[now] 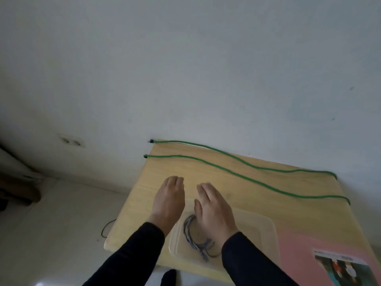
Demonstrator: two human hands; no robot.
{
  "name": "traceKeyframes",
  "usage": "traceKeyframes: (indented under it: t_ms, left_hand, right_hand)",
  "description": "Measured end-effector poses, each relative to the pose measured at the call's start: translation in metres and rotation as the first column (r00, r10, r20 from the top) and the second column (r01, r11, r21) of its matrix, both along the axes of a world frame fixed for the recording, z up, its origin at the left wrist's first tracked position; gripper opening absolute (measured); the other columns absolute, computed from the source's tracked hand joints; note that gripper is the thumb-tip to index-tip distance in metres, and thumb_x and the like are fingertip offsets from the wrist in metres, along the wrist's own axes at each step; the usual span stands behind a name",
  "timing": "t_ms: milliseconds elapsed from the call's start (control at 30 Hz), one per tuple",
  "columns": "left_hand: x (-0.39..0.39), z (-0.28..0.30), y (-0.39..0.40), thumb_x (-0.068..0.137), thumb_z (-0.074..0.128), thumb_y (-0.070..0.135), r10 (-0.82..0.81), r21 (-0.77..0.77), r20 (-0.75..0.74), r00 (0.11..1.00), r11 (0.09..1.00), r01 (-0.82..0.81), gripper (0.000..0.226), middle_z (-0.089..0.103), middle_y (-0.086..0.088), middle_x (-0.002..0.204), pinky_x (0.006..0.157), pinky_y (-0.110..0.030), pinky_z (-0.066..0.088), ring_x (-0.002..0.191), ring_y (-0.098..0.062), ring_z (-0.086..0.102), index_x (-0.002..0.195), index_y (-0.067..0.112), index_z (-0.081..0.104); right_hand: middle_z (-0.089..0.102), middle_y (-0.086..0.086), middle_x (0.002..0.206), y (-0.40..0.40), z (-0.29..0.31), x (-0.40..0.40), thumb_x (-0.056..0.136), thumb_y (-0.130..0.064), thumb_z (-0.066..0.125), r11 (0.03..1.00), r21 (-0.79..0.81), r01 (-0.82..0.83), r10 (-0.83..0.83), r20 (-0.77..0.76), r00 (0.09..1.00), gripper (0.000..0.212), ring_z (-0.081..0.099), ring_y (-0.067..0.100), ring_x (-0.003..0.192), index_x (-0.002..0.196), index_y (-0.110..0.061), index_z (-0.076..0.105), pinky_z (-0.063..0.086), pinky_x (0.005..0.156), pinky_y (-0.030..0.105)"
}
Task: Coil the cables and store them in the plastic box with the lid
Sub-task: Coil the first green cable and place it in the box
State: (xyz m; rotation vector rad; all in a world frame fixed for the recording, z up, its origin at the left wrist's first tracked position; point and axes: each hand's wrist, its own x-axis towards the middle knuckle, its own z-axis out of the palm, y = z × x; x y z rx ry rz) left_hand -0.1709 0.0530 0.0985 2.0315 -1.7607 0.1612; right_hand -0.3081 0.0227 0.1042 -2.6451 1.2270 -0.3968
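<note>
A clear plastic box sits on the wooden table near its front edge. Inside it lies a coil of thin grey and blue cables, partly hidden by my right hand. My left hand hovers palm down over the table just left of the box, fingers flat and holding nothing. My right hand is stretched palm down above the box's far left part, also holding nothing. A long green cable lies uncoiled in two wavy lines across the far half of the table. I see no lid.
A pink sheet with a printed card covers the table's right front corner. The white wall is right behind the table, with a socket low on the left. A thin black wire lies on the floor by the table's left edge.
</note>
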Motion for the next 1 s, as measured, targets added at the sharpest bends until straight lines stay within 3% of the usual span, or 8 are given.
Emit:
traceKeyframes:
  t_ms: [233,333,433,600,733,800,900,1000]
  left_hand:
    - [0.093,-0.018,-0.061,0.064,0.077,-0.005,0.044,0.08,-0.023,0.999,0.996,-0.042,0.024,0.067,-0.012,0.075,0.057,-0.027,0.051,0.069,-0.028,0.067,0.084,0.0,0.066]
    - [0.134,-0.041,-0.082,0.081,0.062,-0.004,0.1,0.127,-0.155,0.983,0.989,-0.081,0.024,0.066,-0.018,0.098,0.073,-0.035,0.052,0.091,-0.034,0.063,0.105,-0.004,0.062]
    - [0.168,-0.066,-0.101,0.078,0.064,-0.007,0.083,0.144,-0.179,0.98,0.988,-0.057,0.033,0.065,-0.021,0.104,0.073,-0.038,0.054,0.095,-0.037,0.063,0.111,-0.006,0.06]
    - [0.191,-0.097,-0.123,0.074,0.066,-0.006,-0.008,0.184,-0.243,0.97,0.982,0.054,0.035,0.066,-0.02,0.102,0.072,-0.04,0.056,0.093,-0.037,0.063,0.108,-0.005,0.061]
    - [0.199,-0.111,-0.134,0.078,0.062,0.005,-0.009,0.15,-0.273,0.962,0.987,0.052,0.006,0.065,-0.014,0.081,0.056,-0.038,0.054,0.074,-0.033,0.061,0.082,0.002,0.064]
    - [0.201,-0.112,-0.136,0.083,0.046,0.019,0.01,0.134,-0.311,0.95,0.99,0.034,0.023,0.063,-0.012,0.08,0.056,-0.034,0.051,0.075,-0.032,0.061,0.082,0.004,0.063]
    - [0.203,-0.096,-0.141,0.088,0.041,0.02,0.025,0.052,-0.364,0.931,0.999,-0.006,0.027,0.061,-0.013,0.083,0.058,-0.032,0.046,0.074,-0.03,0.058,0.089,0.003,0.061]
    - [0.205,-0.065,-0.154,0.095,0.039,0.016,0.004,-0.077,-0.439,0.898,0.996,-0.042,0.019,0.056,-0.009,0.086,0.062,-0.029,0.037,0.074,-0.022,0.049,0.093,0.007,0.055]
  right_hand:
    - [0.061,0.013,0.121,-0.08,-0.012,0.069,0.088,-0.02,0.053,1.0,-0.018,0.009,-0.01,-0.033,0.999,0.039,0.058,0.027,0.114,0.121,0.001,0.056,0.047,0.095,0.034]
    - [0.051,0.013,0.135,-0.107,-0.027,0.098,0.093,-0.017,0.048,1.0,0.008,0.004,-0.004,-0.063,0.998,0.043,0.046,0.026,0.126,0.132,0.0,0.045,0.037,0.104,0.032]
    - [0.05,0.012,0.136,-0.134,-0.048,0.126,0.094,-0.016,0.048,1.0,0.016,0.001,0.0,-0.064,0.998,0.042,0.046,0.024,0.127,0.133,-0.001,0.044,0.037,0.104,0.029]
    - [0.065,0.015,0.114,-0.162,-0.084,0.149,0.077,-0.007,0.072,1.0,-0.008,0.022,-0.023,-0.108,0.994,0.043,0.062,0.028,0.108,0.116,0.003,0.059,0.052,0.087,0.034]
    - [0.069,0.012,0.098,-0.175,-0.1,0.151,0.066,-0.004,0.08,0.997,-0.072,-0.001,-0.009,-0.143,0.99,0.047,0.066,0.027,0.092,0.11,0.0,0.064,0.057,0.075,0.034]
    - [0.068,0.01,0.089,-0.18,-0.101,0.151,0.066,0.0,0.078,0.997,-0.081,-0.001,-0.01,-0.135,0.991,0.045,0.065,0.027,0.083,0.109,-0.003,0.065,0.056,0.066,0.033]
    - [0.064,0.012,0.081,-0.185,-0.088,0.153,0.076,0.002,0.068,0.999,-0.047,0.017,-0.017,-0.001,1.0,0.031,0.062,0.029,0.072,0.107,-0.003,0.065,0.053,0.056,0.034]
    - [0.065,0.01,0.084,-0.19,-0.057,0.152,0.087,-0.012,0.059,0.997,-0.029,0.074,-0.068,0.161,0.985,0.024,0.061,0.026,0.068,0.111,-0.008,0.063,0.05,0.053,0.03]
